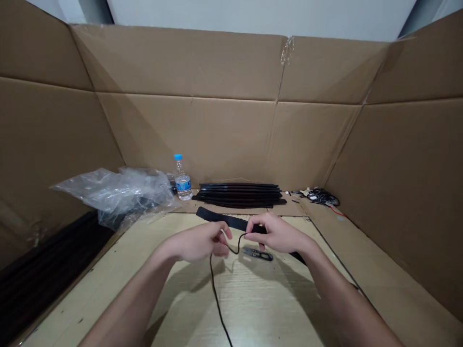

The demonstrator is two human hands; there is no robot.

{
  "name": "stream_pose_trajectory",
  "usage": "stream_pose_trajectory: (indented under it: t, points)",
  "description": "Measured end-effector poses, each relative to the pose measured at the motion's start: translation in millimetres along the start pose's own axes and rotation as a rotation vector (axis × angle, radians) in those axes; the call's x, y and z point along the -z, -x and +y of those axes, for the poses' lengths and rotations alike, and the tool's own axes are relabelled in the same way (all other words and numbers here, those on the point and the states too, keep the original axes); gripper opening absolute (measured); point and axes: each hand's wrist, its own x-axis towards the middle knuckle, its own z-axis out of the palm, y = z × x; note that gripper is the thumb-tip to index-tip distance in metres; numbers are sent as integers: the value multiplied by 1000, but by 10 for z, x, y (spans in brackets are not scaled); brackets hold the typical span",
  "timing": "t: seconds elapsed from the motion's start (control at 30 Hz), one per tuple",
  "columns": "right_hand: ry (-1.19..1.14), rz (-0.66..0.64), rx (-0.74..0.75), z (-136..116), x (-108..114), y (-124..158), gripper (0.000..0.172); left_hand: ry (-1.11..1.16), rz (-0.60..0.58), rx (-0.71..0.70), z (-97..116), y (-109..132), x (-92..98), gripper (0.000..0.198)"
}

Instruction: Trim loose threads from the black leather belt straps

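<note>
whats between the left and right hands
In the head view, a dark cord bends between left hand and right hand; a black strip lies beyond, the tips of snips beside it.

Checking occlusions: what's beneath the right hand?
A black strip runs beneath the right hand; its left end shows, and a dark piece, apparently the same strip, reappears by the wrist. Anything under the palm is covered.
</note>
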Motion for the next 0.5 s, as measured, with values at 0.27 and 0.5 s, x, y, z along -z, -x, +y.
stream_pose_trajectory:
  t: [0.27,0.5]
  points:
    - [50,31,-13,-20,14,10,23,204,24,-138,14,-228,-253,25]
    - [61,49,-3,-35,33,21,26,630,128,-108,89,-231,-297,25]
